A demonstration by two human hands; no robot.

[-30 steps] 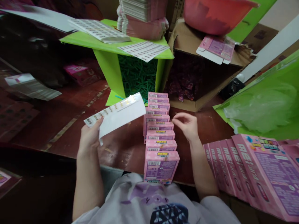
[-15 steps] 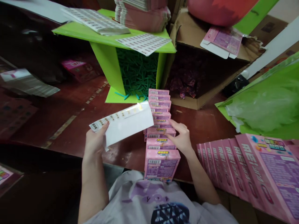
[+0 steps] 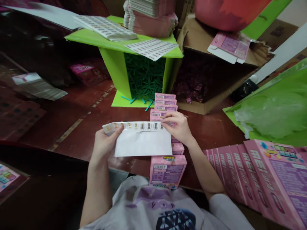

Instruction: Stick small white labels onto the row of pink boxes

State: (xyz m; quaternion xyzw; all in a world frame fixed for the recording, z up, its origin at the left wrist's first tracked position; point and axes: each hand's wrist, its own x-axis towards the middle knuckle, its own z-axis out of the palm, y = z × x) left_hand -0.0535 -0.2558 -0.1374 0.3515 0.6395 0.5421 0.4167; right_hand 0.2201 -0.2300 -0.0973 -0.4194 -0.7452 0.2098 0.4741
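Observation:
My left hand (image 3: 105,143) grips the left end of a sticker sheet (image 3: 144,143), thumb on top. The sheet is mostly blank white, with one row of small round printed stickers along its far edge. At the right end of that row, my right hand (image 3: 178,126) pinches a sticker with thumb and forefinger. It is still at the sheet's edge, and the fingertips partly cover it. Beneath the sheet runs a line of pink and purple boxes (image 3: 168,172), stacked one behind another towards the back. The sheet hides the middle ones.
Behind stands a green bin (image 3: 115,70) of thin green sticks, with more sticker sheets (image 3: 153,48) on top. An open cardboard box (image 3: 203,107) holds dark wrapped pieces. More pink boxes (image 3: 259,179) lean in a row at the right. Silvery packets (image 3: 40,86) lie at the left.
The sticker sheet has swung level and moved right over the boxes. My right hand has left the boxes and come to the sheet's right end, pinching a sticker there.

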